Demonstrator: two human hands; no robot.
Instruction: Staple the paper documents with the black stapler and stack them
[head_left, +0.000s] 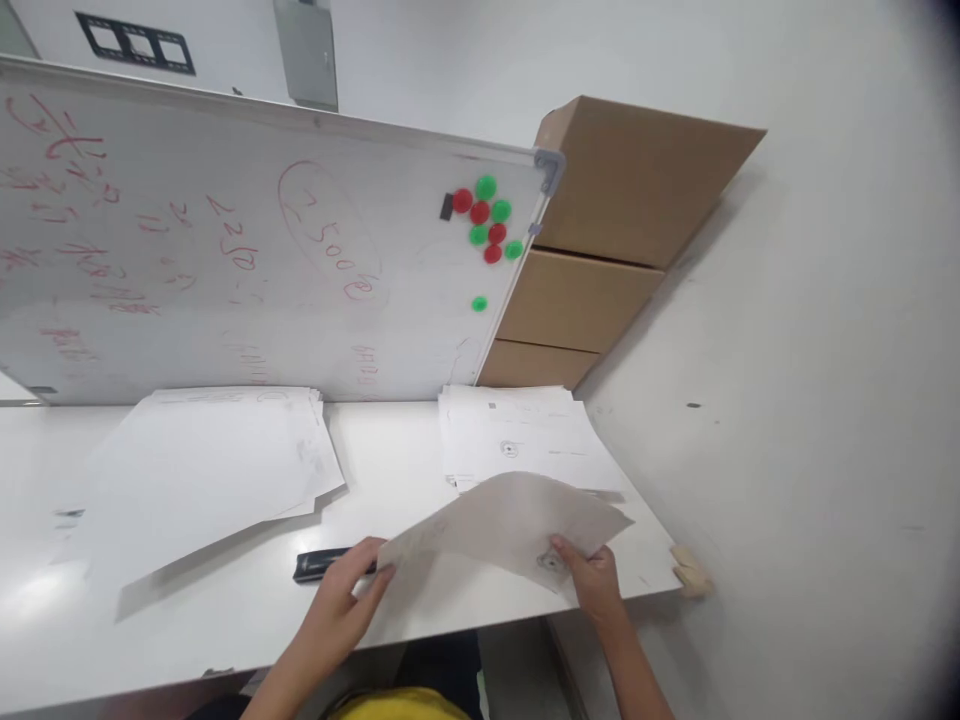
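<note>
Both hands hold a thin bundle of white paper sheets [510, 520] just above the white table [225, 600]. My left hand [341, 590] pinches the bundle's left corner, its fingers closed on the paper edge. My right hand [592, 580] grips the lower right edge, thumb on top. A black stapler [319, 563] lies on the table right under and beside my left hand. A stack of printed sheets [525, 435] lies behind the held bundle.
A larger fanned pile of white paper [217, 470] covers the table's left part. A whiteboard [225, 250] with red writing and red and green magnets [487, 225] leans at the back. Stacked cardboard boxes [600, 240] stand at the right beside a white wall.
</note>
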